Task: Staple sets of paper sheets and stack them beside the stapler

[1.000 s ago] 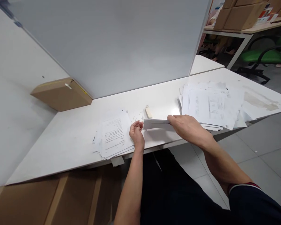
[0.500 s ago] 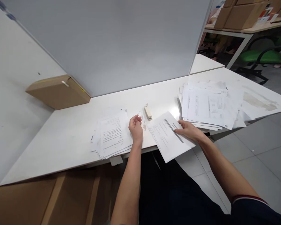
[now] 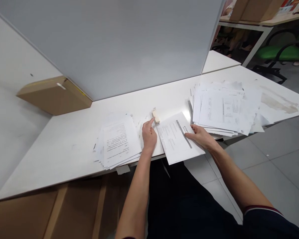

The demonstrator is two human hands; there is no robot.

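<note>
My right hand (image 3: 200, 136) grips the right edge of a printed sheet of paper (image 3: 173, 142), thumb on top and fingers beneath; whether it is one sheet or several I cannot tell. The sheet's upper left corner meets the near end of a small cream stapler (image 3: 155, 116) on the desk. My left hand (image 3: 149, 135) points its index finger at the stapler and appears to touch its top, with the other fingers curled and nothing held. Left of that hand lies a pile of printed papers (image 3: 118, 141).
A larger messy stack of papers (image 3: 219, 108) lies on the white desk (image 3: 72, 149) at the right. A grey partition (image 3: 129, 46) rises behind. One cardboard box (image 3: 57, 96) leans at the left wall; others (image 3: 22, 215) stand below the desk. A green chair (image 3: 281, 53) is farther right.
My left hand has moved up to the stapler and stretched out its index finger. With my right hand the sheet has shifted slightly up, its corner now at the stapler.
</note>
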